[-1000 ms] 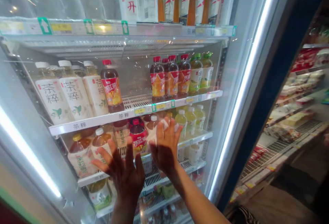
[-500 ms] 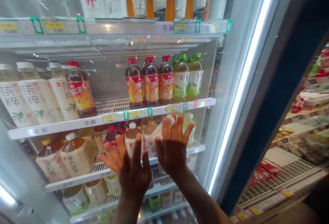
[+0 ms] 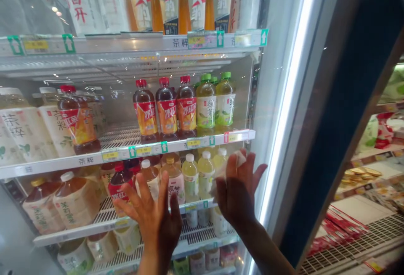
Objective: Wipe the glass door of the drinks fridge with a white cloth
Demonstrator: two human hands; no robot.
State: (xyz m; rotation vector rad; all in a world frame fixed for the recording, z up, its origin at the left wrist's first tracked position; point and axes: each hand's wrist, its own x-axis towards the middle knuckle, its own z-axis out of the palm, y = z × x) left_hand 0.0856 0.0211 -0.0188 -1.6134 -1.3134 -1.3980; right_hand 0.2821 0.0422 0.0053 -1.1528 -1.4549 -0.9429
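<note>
Right hand: reaching up with fingers spread, the right hand [image 3: 238,201] is holding a white cloth [image 3: 240,157] flat beneath them.
Cloth: showing between the raised fingers and spreading blurrily off to their left, in front of the pale yellow bottles [image 3: 205,173].
Left hand: spreading its fingers with nothing in its grasp, the left hand [image 3: 159,222] is standing beside the right one, apart from it; whether it is touching the glass [image 3: 115,77] cannot be told.
Glass: reflecting small lights between the hands and the drinks.
Behind the left fingers: a red-labelled bottle [image 3: 117,182] and a white-capped brown bottle [image 3: 147,176] are standing partly covered; a pink-labelled bottle [image 3: 175,178] is standing just right of them.
Shelf above the hands: three red-capped bottles [image 3: 166,113] are standing next to green-capped bottles [image 3: 206,102], with white-labelled bottles [image 3: 23,125] lining the left side.
Top shelf: amber bottles [image 3: 167,3] are standing in a row.
Right edge: a light strip [image 3: 292,64] is glowing beside a dark frame [image 3: 341,94]; beyond it, red packets [image 3: 339,228] are lying on a wire rack [image 3: 378,235].
</note>
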